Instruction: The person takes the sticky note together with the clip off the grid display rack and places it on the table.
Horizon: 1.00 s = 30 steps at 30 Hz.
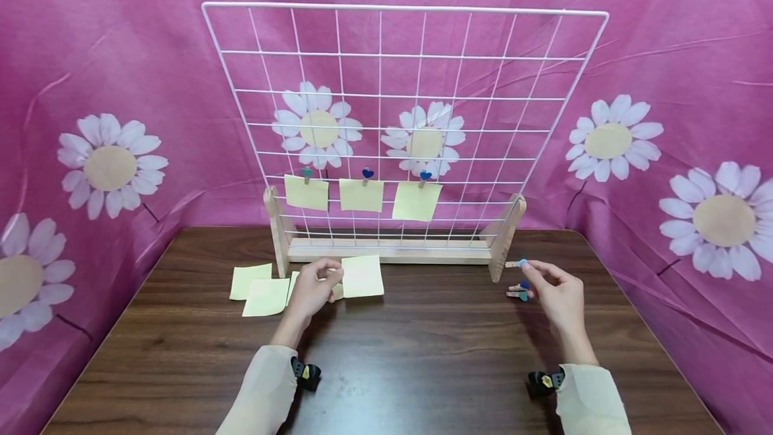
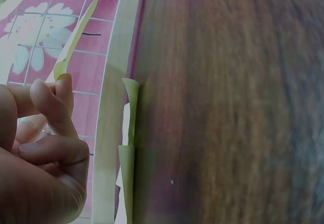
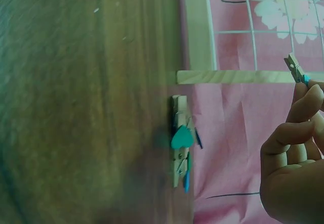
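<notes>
My left hand (image 1: 314, 286) pinches a pale yellow sticky note (image 1: 364, 276) by its left edge, in front of the grid stand's wooden base. In the left wrist view the held note (image 2: 76, 39) appears nearly edge-on beyond the fingertips. Off the stand's right foot, my right hand (image 1: 561, 295) pinches a small wooden clothespin (image 1: 511, 264) with a light blue heart. Its wooden end points away from the fingers in the right wrist view. Several more heart clothespins (image 3: 180, 138) lie on the table just below that hand. Loose sticky notes (image 1: 266, 298) lie beside and partly under the left hand.
A white wire grid (image 1: 380, 56) stands upright in a wooden base (image 1: 389, 252) at the table's back. Three notes hang in a row low on it, each under a heart clothespin, the middle note (image 1: 361, 196) among them. Pink flowered cloth (image 1: 121, 5) surrounds the brown table (image 1: 423, 354).
</notes>
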Tool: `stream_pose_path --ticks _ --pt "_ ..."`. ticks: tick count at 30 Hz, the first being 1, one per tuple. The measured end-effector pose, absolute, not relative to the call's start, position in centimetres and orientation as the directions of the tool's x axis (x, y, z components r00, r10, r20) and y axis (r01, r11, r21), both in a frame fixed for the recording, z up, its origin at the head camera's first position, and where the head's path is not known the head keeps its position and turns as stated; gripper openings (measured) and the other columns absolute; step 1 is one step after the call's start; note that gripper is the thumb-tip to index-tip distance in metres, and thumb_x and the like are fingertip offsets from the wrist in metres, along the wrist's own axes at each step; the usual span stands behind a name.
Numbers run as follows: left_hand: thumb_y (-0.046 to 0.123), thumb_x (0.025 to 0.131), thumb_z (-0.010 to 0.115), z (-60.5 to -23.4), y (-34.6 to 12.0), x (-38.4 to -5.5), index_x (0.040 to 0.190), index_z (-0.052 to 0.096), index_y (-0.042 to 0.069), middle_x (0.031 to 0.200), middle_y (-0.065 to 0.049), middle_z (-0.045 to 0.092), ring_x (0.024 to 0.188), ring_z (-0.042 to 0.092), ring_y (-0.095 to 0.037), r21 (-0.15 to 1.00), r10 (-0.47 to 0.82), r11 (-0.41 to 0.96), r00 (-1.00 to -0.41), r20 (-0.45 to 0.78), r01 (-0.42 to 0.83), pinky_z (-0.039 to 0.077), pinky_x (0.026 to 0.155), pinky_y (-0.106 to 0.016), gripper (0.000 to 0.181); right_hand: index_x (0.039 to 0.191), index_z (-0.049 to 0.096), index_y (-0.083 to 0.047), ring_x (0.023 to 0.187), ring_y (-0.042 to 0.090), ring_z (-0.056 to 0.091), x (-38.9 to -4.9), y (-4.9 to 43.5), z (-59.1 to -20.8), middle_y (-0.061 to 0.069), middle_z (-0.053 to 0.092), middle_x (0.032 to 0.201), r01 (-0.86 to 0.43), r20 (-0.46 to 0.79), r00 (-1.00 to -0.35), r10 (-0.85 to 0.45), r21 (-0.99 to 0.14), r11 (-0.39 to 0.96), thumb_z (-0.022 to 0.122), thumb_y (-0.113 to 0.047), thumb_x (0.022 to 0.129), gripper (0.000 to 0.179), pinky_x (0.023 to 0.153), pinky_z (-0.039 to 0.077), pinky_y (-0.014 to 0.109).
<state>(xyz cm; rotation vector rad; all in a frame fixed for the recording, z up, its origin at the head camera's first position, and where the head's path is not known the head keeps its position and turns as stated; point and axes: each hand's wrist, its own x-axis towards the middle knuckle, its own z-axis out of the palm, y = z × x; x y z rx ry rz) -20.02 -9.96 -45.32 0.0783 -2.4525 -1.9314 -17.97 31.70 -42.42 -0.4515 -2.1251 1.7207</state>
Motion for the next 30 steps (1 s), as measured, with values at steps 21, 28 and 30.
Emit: stream_pose_path --ticks 21,28,30 --pt "0.004 0.094 0.066 -46.1 -10.3 -20.5 0.104 0.071 -0.002 0.075 -0.006 0.068 0.044 0.044 -0.009 0.956 -0.038 0.272 -0.994 -0.104 -0.11 0.038 0.046 -0.022 0.012 0.112 0.07 0.007 0.051 0.004 0.058 -18.4 33.9 -44.5 -0.011 0.07 0.069 0.187 -0.062 -0.899 0.433 -0.949 0.253 0.072 -0.015 0.095 0.028 0.047 0.046 0.018" --pt "0.006 0.094 0.066 -46.3 -10.3 -20.9 0.104 0.07 -0.002 0.074 -0.004 0.07 0.046 0.039 -0.008 0.944 -0.017 0.309 -0.993 -0.119 -0.119 0.035 0.046 -0.022 0.013 0.117 0.067 0.011 0.053 0.003 0.057 -18.3 34.9 -44.8 -0.01 0.071 0.07 0.25 -0.116 -0.9 0.42 -0.927 0.28 0.071 -0.016 0.096 0.035 0.045 0.043 0.019" --pt "0.007 0.095 0.066 -46.4 -10.3 -21.0 0.103 0.071 -0.001 0.074 -0.004 0.07 0.046 0.039 -0.009 0.936 -0.017 0.329 -0.992 -0.127 -0.125 0.033 0.045 -0.022 0.012 0.116 0.067 0.011 0.051 0.004 0.053 -18.3 35.2 -44.8 -0.01 0.069 0.069 0.275 -0.136 -0.901 0.411 -0.914 0.299 0.07 -0.017 0.096 0.034 0.043 0.041 0.02"
